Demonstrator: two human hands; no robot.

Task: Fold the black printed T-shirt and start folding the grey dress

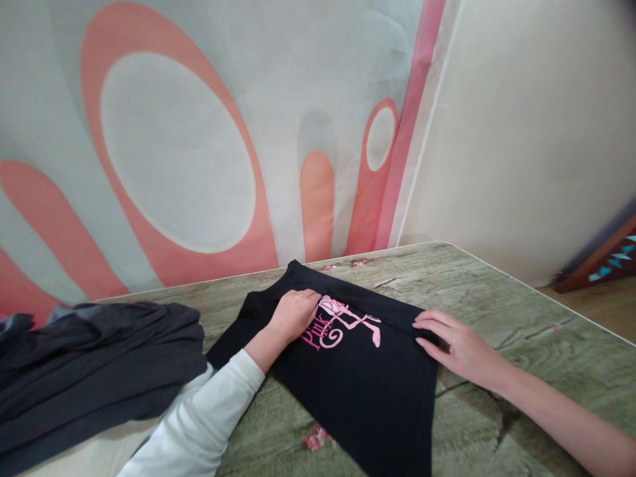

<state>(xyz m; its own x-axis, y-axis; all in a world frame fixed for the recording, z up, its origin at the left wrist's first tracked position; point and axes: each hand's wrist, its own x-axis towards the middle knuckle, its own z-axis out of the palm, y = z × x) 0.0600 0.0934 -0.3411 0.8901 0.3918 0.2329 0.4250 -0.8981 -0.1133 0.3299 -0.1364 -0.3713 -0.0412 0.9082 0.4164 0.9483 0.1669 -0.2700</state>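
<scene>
A black T-shirt (368,391) with pink lettering lies folded on a green wood-grain table (497,291). My left hand (294,314), in a white sleeve, rests on the shirt's upper left part with fingers curled down onto the cloth. My right hand (454,344) lies flat on the shirt's right edge, fingers stretched toward the pink print (338,323).
A heap of dark grey clothing (94,358) lies at the table's left. A pale hanging cloth with large salmon ovals (199,132) stands behind the table. A beige wall (536,119) is at right, with floor and a patterned object (606,258) beyond the table's right edge.
</scene>
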